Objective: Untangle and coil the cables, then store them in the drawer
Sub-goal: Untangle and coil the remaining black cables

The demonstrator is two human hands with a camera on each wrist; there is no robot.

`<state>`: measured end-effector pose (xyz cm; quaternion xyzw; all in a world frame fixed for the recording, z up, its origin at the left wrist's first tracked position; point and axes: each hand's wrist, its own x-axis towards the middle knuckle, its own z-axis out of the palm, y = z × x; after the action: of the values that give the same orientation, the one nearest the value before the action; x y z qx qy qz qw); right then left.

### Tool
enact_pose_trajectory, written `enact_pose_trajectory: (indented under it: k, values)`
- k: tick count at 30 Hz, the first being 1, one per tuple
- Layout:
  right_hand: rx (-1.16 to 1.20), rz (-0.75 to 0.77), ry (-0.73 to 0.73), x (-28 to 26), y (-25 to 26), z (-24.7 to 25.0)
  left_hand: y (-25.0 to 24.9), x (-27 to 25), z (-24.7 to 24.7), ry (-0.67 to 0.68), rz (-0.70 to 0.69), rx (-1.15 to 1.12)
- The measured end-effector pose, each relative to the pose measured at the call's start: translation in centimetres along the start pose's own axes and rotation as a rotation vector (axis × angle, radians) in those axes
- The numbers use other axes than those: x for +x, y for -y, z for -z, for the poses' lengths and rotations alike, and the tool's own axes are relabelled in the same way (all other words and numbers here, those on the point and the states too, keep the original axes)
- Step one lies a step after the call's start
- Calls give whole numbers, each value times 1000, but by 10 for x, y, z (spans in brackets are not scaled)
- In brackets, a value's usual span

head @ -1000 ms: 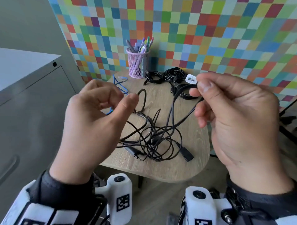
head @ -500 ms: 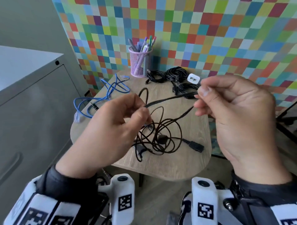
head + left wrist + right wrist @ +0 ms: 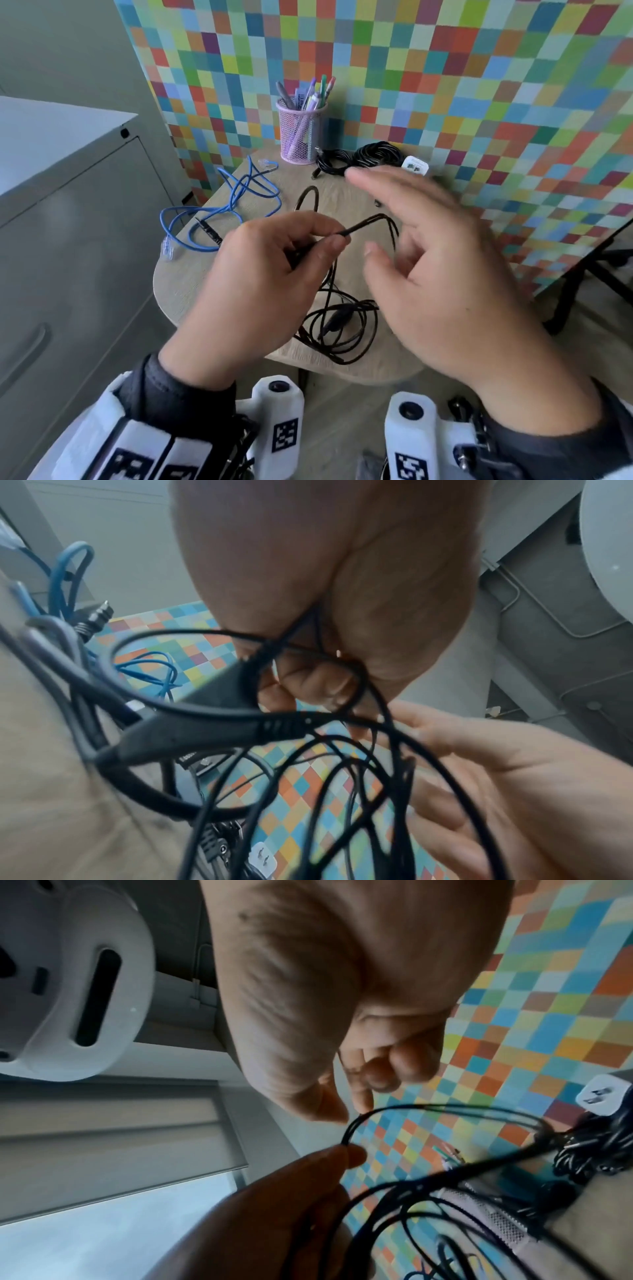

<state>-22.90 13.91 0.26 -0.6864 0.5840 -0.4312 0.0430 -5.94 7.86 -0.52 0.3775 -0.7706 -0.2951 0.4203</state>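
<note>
A thin black cable [image 3: 363, 224] rises from a loose black tangle [image 3: 342, 322] near the front edge of the round wooden table [image 3: 191, 287]. My left hand [image 3: 334, 236] pinches this cable between thumb and forefinger and holds a short loop of it up. The left wrist view shows the strands [image 3: 308, 653] passing through those curled fingers [image 3: 318, 680], with a black connector [image 3: 212, 734] hanging below. My right hand [image 3: 376, 212] hovers just right of the loop, blurred, fingers spread, holding nothing. In the right wrist view its fingers [image 3: 356, 1096] sit just above the loop [image 3: 445, 1107].
A blue cable [image 3: 239, 192] sprawls over the table's left side. Coiled black cables [image 3: 363, 157], a white plug [image 3: 414, 166] and a pink mesh pen cup [image 3: 301, 137] stand at the back by the chequered wall. A grey drawer cabinet [image 3: 68, 222] is on the left.
My right hand has let go of the black cable and spread open. My left hand now pinches the cable and holds its loop up. The tangle lies nearer the front edge.
</note>
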Motion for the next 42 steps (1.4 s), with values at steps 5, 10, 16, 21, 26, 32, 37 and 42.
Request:
enact_pose_trajectory:
  k: [5, 10, 16, 21, 26, 32, 37, 42]
  values:
    - [156, -50, -78, 3, -3, -2, -6, -2, 9, 4, -3, -79]
    - [238, -126, -248, 4, -17, 25, 0, 3, 21, 147, 62, 4]
    - [305, -169, -420, 7, -31, 28, 10, 5, 13, 174, 98, 73]
    - [325, -238, -428, 9, -47, 43, 12, 6, 22, 197, 133, -9]
    - [319, -309, -368, 6, -55, 40, 10, 1, 22, 347, 164, 96]
    - [396, -416, -464, 7, -70, 43, 11, 4, 10, 219, 215, 293]
    - [413, -419, -523, 5, -81, 45, 10, 6, 15, 35, 271, 202]
    - [131, -427, -297, 1, -84, 41, 4, 6, 13, 1, 232, 143]
